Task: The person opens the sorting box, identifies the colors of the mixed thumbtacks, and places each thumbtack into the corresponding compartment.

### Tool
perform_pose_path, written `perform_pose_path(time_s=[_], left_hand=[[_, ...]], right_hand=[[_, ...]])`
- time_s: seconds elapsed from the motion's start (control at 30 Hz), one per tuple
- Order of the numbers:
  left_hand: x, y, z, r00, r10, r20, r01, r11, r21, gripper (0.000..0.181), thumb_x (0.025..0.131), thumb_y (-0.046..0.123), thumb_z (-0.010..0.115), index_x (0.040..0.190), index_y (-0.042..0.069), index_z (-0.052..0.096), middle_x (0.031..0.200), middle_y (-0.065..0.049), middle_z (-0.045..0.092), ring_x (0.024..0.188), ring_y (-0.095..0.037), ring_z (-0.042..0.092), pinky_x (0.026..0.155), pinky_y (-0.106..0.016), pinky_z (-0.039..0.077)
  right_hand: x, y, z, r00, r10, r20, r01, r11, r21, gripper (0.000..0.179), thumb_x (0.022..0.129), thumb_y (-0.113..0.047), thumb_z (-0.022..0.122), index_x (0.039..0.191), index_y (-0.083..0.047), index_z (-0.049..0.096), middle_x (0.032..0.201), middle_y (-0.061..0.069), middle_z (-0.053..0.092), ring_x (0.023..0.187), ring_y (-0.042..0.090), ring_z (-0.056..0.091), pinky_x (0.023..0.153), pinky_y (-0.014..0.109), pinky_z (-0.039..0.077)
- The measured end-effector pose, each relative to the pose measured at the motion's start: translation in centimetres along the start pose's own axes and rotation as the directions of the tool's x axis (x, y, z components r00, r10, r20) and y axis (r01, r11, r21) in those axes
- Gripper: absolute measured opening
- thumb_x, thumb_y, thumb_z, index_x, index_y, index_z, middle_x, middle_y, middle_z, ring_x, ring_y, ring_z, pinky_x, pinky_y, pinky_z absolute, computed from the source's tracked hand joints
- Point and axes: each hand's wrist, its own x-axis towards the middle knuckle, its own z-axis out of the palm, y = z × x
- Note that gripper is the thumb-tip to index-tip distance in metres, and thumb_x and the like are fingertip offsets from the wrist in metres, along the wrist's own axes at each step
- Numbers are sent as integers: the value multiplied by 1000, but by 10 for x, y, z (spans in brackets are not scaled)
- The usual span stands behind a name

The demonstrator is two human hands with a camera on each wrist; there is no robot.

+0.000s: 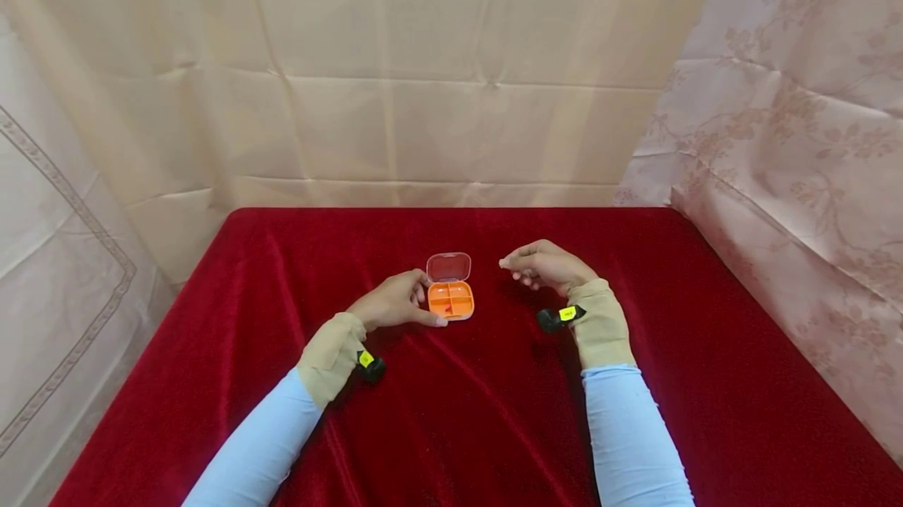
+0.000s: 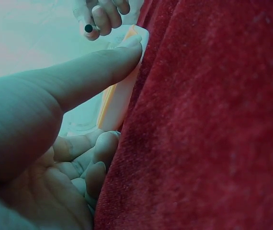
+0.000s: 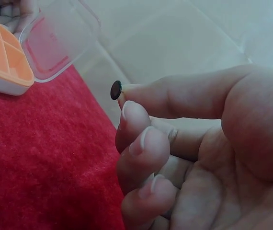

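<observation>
Bare hands are seen at either side of a small square plastic box with rounded corners, orange inside and white outside (image 1: 462, 291). By the left hand (image 1: 391, 302) the box is gripped at its left side, the thumb being laid along the near edge and the fingers bent at the far left corner. By the right hand (image 1: 553, 266), placed to the right of the box and apart from it, a small flat dark disc with a thin pin (image 3: 116, 90) is pinched between thumb and forefinger; the other fingers are curled.

The box is set on a table covered in deep red velvety cloth (image 1: 437, 429). Its inside is divided into four compartments, and in the near left one a small red piece (image 1: 447, 309) is contained, too small for its shape to be made out. A clear plastic lid with rounded corners (image 1: 448, 266) is joined at the far edge and is swung open.

Light blue sleeves (image 1: 635, 436) and beige wrist covers (image 1: 607, 327) are worn, and small black cameras (image 1: 549, 320) with bright yellow labels (image 1: 567, 314) are fastened at the wrists. Beyond the table a creased beige curtain (image 1: 423, 131) is hung; at the right a pale pink floral cloth (image 1: 797, 146) is seen, and at the left a white cloth with a patterned band (image 1: 56, 256).
</observation>
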Motion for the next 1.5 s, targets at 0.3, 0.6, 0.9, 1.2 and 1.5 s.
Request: perform_pose_path(time_s=[0.3,0.6,0.9,1.2,1.5], left_hand=[[1,1,-1,1000,2,-1,-2,1000,2,66,75,32,94,123,6,56,97,-6,56,86,-18,51,75,-31,43],[2,-2,-1,1000,12,-1,-12,1000,9,67,76,31,94,124,5,56,97,-6,55,85,-18,51,75,-31,43],[1,1,-1,1000,14,0,-14,1000,12,67,76,31,94,125,5,56,97,-6,55,85,-18,50,75,-30,43],[1,0,-1,1000,25,5,-25,1000,8,66,76,29,94,124,4,56,97,-6,55,85,-17,50,74,-30,43],[0,0,0,1000,17,3,-17,1000,12,67,76,31,94,124,5,56,97,-6,55,86,-17,50,75,-30,43]], right_hand=[[2,-1,3,1000,-4,17,4,1000,-18,36,100,-19,66,120,11,64,72,0,54,66,13,48,59,26,39],[3,-2,9,999,-18,31,20,999,-48,33,99,-17,67,116,12,66,71,0,55,66,12,48,58,26,38],[5,-2,11,998,-28,63,32,998,-53,31,100,-16,66,113,12,66,73,1,55,66,13,48,57,25,38],[6,-2,15,996,-20,87,24,999,-40,34,100,-15,66,117,15,64,74,0,56,63,10,47,57,23,41],[4,-4,18,995,-22,98,28,998,-61,34,99,-16,67,113,14,65,72,0,55,60,10,45,55,22,40]])
